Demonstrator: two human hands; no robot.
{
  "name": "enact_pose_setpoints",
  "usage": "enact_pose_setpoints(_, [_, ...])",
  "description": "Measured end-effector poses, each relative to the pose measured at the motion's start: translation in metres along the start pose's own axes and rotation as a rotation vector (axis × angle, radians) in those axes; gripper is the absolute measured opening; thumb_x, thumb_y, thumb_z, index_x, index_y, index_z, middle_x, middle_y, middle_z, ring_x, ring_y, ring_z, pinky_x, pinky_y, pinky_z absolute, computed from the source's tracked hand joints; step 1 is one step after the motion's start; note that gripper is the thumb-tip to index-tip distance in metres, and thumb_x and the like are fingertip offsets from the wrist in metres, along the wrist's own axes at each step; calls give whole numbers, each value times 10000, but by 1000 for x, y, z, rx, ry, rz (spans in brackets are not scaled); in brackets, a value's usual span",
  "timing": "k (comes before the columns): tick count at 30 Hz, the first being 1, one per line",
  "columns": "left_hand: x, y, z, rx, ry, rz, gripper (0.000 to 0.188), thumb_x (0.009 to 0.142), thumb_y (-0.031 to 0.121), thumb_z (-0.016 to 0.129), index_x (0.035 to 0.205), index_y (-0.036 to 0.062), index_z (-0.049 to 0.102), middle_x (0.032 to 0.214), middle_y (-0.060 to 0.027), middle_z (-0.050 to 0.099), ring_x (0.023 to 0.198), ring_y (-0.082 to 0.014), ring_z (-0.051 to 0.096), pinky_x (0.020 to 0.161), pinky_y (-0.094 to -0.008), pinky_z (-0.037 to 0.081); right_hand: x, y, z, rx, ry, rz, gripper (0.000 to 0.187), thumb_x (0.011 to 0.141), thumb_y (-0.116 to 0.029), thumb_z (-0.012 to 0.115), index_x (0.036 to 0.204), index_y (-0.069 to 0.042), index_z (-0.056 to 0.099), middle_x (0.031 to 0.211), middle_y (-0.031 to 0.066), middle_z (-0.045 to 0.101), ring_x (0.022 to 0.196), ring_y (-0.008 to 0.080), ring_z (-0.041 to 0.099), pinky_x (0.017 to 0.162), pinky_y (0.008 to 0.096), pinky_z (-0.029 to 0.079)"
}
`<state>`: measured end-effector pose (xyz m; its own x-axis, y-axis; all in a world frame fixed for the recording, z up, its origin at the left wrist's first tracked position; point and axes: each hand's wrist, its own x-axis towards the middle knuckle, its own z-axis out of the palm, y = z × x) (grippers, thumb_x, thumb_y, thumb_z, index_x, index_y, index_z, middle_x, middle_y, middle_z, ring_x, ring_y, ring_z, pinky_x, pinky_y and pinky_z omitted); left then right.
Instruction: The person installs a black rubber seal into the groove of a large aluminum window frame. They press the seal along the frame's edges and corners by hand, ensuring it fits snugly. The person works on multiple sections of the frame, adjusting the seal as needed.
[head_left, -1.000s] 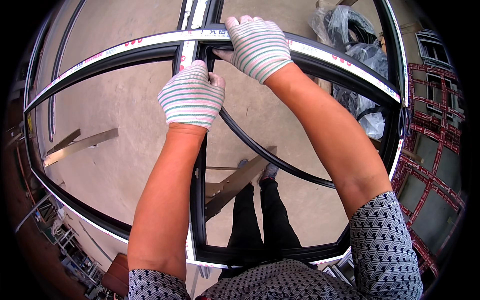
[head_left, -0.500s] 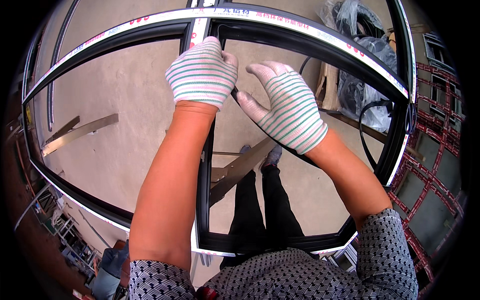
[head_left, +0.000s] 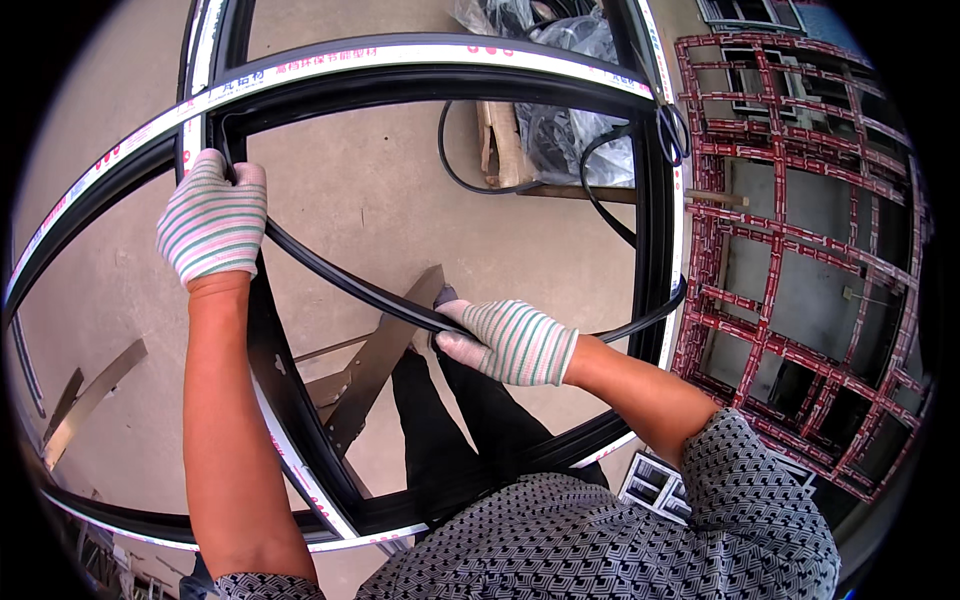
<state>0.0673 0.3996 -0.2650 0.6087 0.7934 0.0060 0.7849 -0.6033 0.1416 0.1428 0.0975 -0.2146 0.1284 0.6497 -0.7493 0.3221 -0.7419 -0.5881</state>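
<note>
A black window frame (head_left: 655,230) with white protective tape lies flat in front of me. A long black rubber sealing strip (head_left: 340,280) runs from the frame's middle bar across the right opening. My left hand (head_left: 212,217), in a striped knit glove, presses the strip's upper part against the middle bar (head_left: 275,370). Lower down, my right hand (head_left: 505,340), also in a striped glove, is closed around the strip. Beyond that hand the strip goes on to the frame's right side (head_left: 650,315) and loops up over the far rail.
Grey concrete floor (head_left: 400,200) shows through the frame. Plastic bags with coiled black strip (head_left: 560,120) lie at the back. A stack of red-taped frames (head_left: 790,270) stands on the right. Metal bars (head_left: 85,400) lie on the floor at left, another under the frame (head_left: 375,365).
My right hand has slid down the strip toward me and pulled it out taut. The left hand stays on the middle bar. My view has swung to the right.
</note>
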Motion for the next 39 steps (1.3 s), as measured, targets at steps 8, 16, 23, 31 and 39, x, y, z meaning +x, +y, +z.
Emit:
enact_pose_setpoints(8, [0,0,-1,7,25,-22,285,877,377,648,893,100,711,805,-196,725,779,-414,712,744,-493,575,15,2,88,174,293,-66,337,1071,-295,560,1181,23,590,834,217,686,822,401,707,750,467,560])
enact_pose_setpoints(16, [0,-11,-1,-62,60,-13,256,862,339,665,824,89,701,740,-193,703,733,-406,705,713,-477,580,45,-37,96,242,269,-106,530,1040,-408,602,1249,79,569,906,268,718,892,425,726,833,465,564])
enact_pose_setpoints(23, [0,-7,-4,-37,59,-2,203,853,271,651,825,74,690,733,-191,706,710,-393,718,686,-485,585,131,-101,62,129,416,-149,396,1054,-361,534,1137,22,588,915,269,715,902,456,705,816,514,554])
enact_pose_setpoints(31, [2,-7,1,-54,49,-24,296,905,378,647,818,98,688,715,-184,703,695,-401,709,689,-485,580,180,-109,25,-159,579,-207,359,1046,-341,519,1170,-15,602,1034,251,733,967,437,713,864,531,569])
enact_pose_setpoints(39, [-20,0,-9,-123,-78,-27,359,975,389,607,932,52,722,718,-162,723,718,-354,733,719,-438,593,198,-80,20,-223,696,-259,258,994,-284,620,1142,-73,601,983,216,716,897,431,717,792,540,578])
